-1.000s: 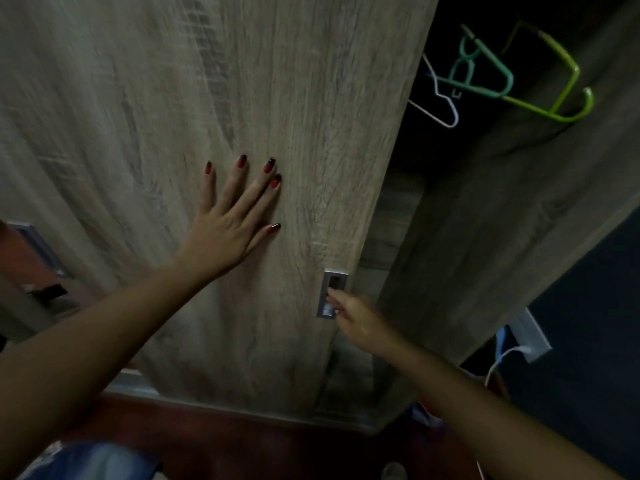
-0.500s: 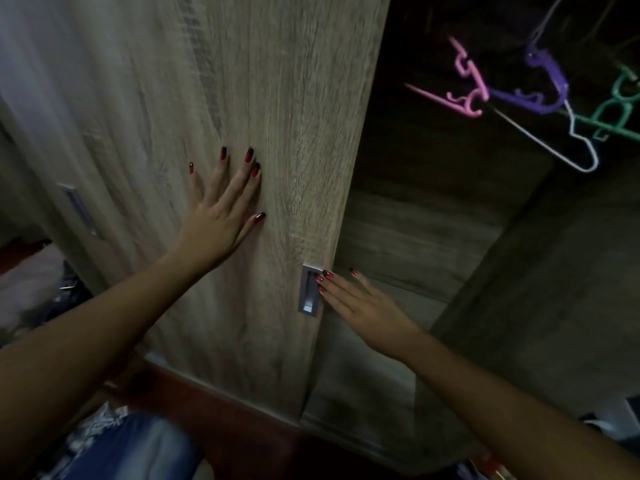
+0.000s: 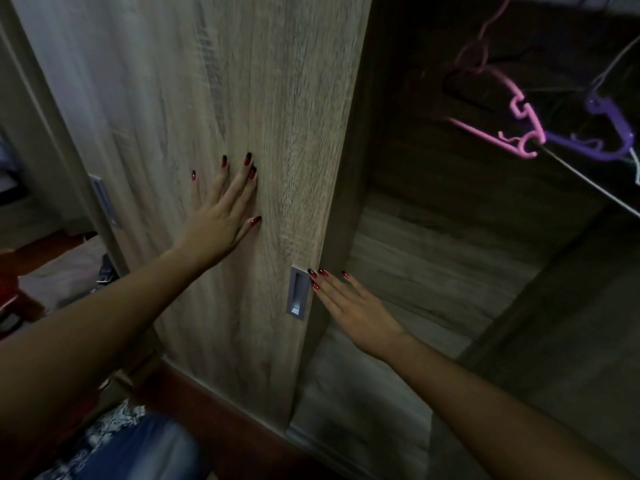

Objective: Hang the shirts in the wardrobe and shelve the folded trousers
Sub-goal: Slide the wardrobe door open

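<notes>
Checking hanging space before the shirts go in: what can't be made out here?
Head view only.
1. Rail: cut off by the top edge above the pink hanger and purple hanger.
2. Left part of the wardrobe: hidden behind the door under the left hand.
3. Its back: too dark to show any shelves.
4. Blue cloth at the bottom: blurred and cut by the edge; garment type unclear.

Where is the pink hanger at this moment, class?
In the head view, the pink hanger hangs at upper right inside the open wardrobe, just left of the purple hanger and right of the sliding door.
</notes>
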The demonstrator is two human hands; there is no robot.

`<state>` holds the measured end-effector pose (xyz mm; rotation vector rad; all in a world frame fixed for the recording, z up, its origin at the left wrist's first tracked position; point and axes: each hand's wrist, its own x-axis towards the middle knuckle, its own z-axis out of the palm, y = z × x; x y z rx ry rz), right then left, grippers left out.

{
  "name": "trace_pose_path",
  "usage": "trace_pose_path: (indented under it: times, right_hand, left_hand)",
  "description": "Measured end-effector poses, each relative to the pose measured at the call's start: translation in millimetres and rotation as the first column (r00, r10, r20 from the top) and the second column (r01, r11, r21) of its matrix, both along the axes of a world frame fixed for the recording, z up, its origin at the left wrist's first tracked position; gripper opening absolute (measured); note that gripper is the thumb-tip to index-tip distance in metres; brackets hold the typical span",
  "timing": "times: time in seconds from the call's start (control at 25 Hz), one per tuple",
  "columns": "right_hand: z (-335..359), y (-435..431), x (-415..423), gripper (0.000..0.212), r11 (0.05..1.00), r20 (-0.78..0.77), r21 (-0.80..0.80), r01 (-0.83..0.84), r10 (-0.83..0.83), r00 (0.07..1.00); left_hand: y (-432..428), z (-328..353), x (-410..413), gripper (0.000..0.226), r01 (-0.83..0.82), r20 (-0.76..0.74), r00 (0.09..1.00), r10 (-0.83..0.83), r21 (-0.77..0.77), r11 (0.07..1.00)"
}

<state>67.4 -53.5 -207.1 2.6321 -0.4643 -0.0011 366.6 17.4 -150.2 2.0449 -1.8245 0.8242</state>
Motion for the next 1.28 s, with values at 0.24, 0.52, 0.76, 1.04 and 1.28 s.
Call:
trace_pose_path:
  times: [0.24,0.52,0.76,1.04,1.28]
  right_hand:
    - [6.5,3.8,18.1,0.073,0.999,0.002,0.03,0.01,-0.01,1.0]
    - [15.5,3.3,29.9,0.065,0.998,-0.048,0.057,-0.022,0.025,0.999]
    - [23.3,1.3,30.1,0.072,1.0,-0.12,0.028,-0.001,0.005,0.993]
    - [23.3,13.6,11.7,0.069,0.982,-0.021,0.183,-0.046,0.05,0.999]
    - [-12.7,31.3,15.9,0.073,0.935,0.078,0.33,-0.134,0.115,0.99]
  left_hand:
    - [3.5,2.2,10.0,0.072,-0.066,-0.016,0.998,0.067,0.05,0.997]
    - [8.8,4.8,10.9,0.075,-0.125,-0.07,0.989,0.134,0.116,0.985]
    - [15.1,13.8,3.6,0.075,-0.206,-0.05,0.975,0.217,0.171,0.963]
    - [33.8,-5.3,-39.5,0.072,-0.311,-0.058,0.943,0.328,0.205,0.928]
    - [99.7,-61.8,-74.0,0.068,-0.349,-0.142,0.897,0.418,0.353,0.868]
